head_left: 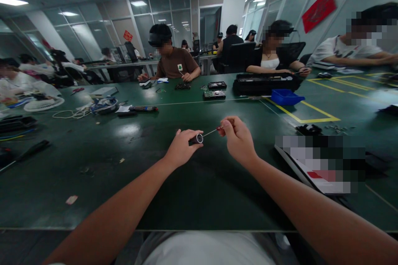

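Note:
Above the green table, my left hand (183,147) is closed around a small dark cylinder (199,138) with a pale ring at its round end. Its end faces right and toward me. My right hand (237,137) pinches the dark red handle of a thin screwdriver (210,133). The metal shaft slants down to the left, its tip at or close to the cylinder's ringed end; whether it touches or goes inside, I cannot tell.
On the green table (217,203), a blue tray (285,97) and black case (264,84) lie ahead right. A booklet (317,169) is beside my right forearm, a long screwdriver (29,153) far left. Across sits a person in brown (177,64) near hard drives (214,94).

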### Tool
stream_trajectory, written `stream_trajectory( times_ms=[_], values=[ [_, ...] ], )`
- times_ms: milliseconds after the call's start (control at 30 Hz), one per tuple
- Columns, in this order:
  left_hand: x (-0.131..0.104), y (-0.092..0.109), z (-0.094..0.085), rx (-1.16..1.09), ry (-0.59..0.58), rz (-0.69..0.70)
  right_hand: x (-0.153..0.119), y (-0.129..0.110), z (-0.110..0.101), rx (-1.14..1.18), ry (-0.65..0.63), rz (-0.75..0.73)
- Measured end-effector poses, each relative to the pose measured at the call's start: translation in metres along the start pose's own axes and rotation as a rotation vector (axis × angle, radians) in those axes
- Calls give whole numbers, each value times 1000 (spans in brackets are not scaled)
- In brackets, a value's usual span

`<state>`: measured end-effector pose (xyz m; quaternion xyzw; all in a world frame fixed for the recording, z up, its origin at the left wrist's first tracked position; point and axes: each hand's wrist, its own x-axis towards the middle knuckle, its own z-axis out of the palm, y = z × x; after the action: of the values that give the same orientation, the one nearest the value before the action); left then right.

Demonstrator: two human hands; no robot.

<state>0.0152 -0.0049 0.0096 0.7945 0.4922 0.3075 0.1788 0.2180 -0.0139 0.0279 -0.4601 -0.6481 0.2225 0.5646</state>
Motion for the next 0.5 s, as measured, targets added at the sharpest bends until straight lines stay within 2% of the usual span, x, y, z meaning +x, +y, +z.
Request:
stream_trajectory(
  times_ms=[200, 500],
  values=[
    [0, -2, 1, 46, -44, 16, -1, -2, -2, -167, -61, -97],
    [1, -6, 4, 38, -131, 4, 0, 0, -1, -254, -99, -122]
  ],
)
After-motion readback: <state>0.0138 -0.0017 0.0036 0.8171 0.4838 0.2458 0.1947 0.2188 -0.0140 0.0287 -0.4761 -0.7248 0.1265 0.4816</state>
